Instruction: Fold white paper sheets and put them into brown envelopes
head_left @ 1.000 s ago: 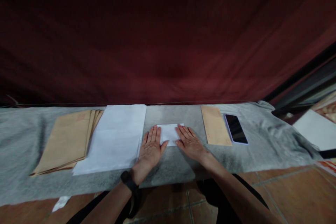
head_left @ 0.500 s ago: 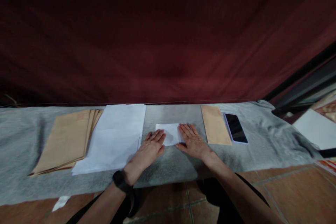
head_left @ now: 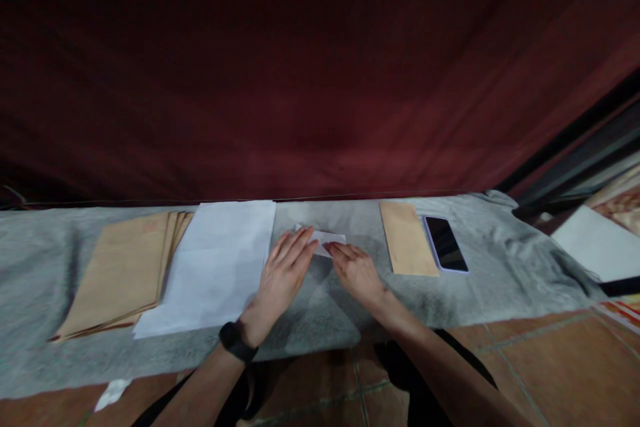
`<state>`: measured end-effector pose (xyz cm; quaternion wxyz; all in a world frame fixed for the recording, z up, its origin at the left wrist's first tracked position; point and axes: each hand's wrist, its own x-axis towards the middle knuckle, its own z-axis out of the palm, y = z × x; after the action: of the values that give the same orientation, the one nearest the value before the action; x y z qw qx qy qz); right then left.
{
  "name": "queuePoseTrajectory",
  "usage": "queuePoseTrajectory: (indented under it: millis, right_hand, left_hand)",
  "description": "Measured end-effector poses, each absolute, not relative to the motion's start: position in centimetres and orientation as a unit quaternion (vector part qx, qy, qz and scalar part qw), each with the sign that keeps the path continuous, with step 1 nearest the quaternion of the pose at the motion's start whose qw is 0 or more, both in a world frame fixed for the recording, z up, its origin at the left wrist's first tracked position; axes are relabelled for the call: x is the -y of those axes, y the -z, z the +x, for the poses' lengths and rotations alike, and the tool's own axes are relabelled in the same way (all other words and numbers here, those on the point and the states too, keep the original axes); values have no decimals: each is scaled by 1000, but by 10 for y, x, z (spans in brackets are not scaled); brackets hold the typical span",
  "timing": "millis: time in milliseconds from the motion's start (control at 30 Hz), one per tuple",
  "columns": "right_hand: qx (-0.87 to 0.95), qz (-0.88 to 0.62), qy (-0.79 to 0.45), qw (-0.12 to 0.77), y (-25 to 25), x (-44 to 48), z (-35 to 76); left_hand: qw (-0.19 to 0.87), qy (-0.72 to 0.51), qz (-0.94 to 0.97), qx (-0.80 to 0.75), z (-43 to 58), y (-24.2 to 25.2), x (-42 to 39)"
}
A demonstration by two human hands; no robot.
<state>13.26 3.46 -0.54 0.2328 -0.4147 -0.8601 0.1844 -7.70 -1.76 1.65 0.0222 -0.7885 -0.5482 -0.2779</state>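
Grey cloth-covered table: folded white paper, centre, pressed under flat, unclenched left hand and right hand; likely light, limp, easily creased; best pinched at an edge.

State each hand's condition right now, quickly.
Left hand: open, fingers pressing the small folded white paper sheet.
Right hand: open, fingertips touching that sheet.

On the grey cloth lie a brown envelope stack, white sheets, 1 envelope and a phone.
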Motion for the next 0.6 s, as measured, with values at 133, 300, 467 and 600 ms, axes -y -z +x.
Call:
queuePoseTrajectory:
  millis: [133, 300, 467, 600]
  right_hand:
    - [632, -469, -452, 421, 4, -51, 134]
    - [385, -406, -659, 503, 9, -46, 125]
    - [364, -413, -691, 469, 8, -38, 124]
    - [351, -465, -642, 499, 8, -51, 140]
  left_hand:
    - [-115, 468, -604, 635, -74, -13, 6]
    - [-468, 506, -431, 582, -58, 4, 1]
    - [-487, 515, -410, 574, -58, 10, 1]
    - [-489, 461, -461, 580, -79, 15, -9]
